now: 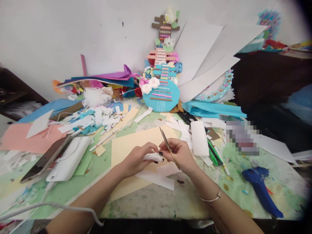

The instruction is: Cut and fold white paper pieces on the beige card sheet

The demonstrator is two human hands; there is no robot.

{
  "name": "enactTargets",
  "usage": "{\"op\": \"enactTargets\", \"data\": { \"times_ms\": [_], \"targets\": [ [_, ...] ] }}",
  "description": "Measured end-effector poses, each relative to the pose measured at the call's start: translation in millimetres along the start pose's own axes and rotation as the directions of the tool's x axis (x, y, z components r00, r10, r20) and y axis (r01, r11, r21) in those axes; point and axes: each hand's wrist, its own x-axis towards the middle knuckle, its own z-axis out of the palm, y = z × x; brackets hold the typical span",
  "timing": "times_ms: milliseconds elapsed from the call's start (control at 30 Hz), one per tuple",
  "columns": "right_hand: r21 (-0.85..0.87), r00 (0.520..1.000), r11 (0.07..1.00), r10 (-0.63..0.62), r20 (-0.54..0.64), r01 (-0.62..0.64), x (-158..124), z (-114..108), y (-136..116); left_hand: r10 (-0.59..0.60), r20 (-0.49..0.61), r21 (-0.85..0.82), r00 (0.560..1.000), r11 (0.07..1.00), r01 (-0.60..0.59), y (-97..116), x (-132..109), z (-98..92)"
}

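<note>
Between the fingers of my left hand point(137, 157) is a small folded piece of white paper point(153, 157). My right hand point(181, 154) has a pair of scissors point(165, 139) in its grip, blades pointing up and away to the left. The fingertips of both hands meet at the right end of the white paper. Under the hands lies a cream paper sheet point(126, 146), with white paper strips point(161, 180) on its near part. How far the scissor blades are apart is hard to make out.
Paper-craft lutes with flowers, the front one blue point(161, 96), lean on the wall. At left are a phone point(46, 157), a white power bank point(69, 159) and a cable point(70, 205). At right are a white roll point(200, 138), a green cutter point(214, 152) and a blue glue gun point(263, 191).
</note>
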Motion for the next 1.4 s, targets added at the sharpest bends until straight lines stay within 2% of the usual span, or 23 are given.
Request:
{"op": "enactTargets", "data": {
  "times_ms": [167, 267, 367, 533, 767, 967, 1067, 1133, 1267, 1400],
  "targets": [
    [-0.003, 0.998, 0.999, -0.053, -0.021, 0.053, 0, -3, -1, -0.027, 0.022, -0.047, 0.999, 0.998, 0.028, 0, 1, -0.8],
    [-0.024, 0.991, 0.991, -0.133, 0.019, 0.134, -1, -6, -4, -0.037, 0.003, -0.067, 0.999, 0.997, 0.037, -1, 1, -1.0],
    [-0.099, 0.981, 0.977, -0.187, 0.051, 0.191, -3, -6, -8, -0.036, 0.011, -0.072, 0.999, 0.997, 0.037, 0, 2, -0.5],
    [-0.267, 0.979, 0.943, -0.183, 0.086, 0.200, -6, -4, -9, -0.011, 0.053, -0.055, 0.999, 0.998, 0.014, 1, 2, 1.4],
    [-0.410, 0.967, 0.878, -0.252, 0.048, 0.249, -7, 2, 0, -0.011, 0.022, 0.062, 1.000, 0.998, 0.010, -10, -1, 7.5],
    [-0.380, 0.953, 0.878, -0.303, 0.027, 0.290, -9, 8, 0, -0.078, 0.093, 0.151, 0.993, 0.986, 0.064, -5, 1, 15.2],
    [-0.331, 0.946, 0.899, -0.321, -0.055, 0.286, -9, 4, -5, -0.071, 0.088, 0.077, 0.994, 0.995, 0.065, 1, 3, 15.1],
    [-0.238, 0.946, 0.930, -0.309, -0.098, 0.280, -7, -4, -9, -0.057, 0.054, -0.026, 0.997, 0.998, 0.058, 3, 3, 11.4],
    [-0.073, 0.983, 0.981, -0.181, 0.029, 0.182, -4, -20, -21, -0.062, -0.041, -0.194, 0.997, 0.979, 0.053, 5, 4, 0.1],
    [-0.029, 0.980, 0.992, -0.114, 0.163, 0.120, -5, -21, -27, -0.083, -0.104, -0.255, 0.991, 0.965, 0.054, 3, 3, -4.7]
  ]
}}
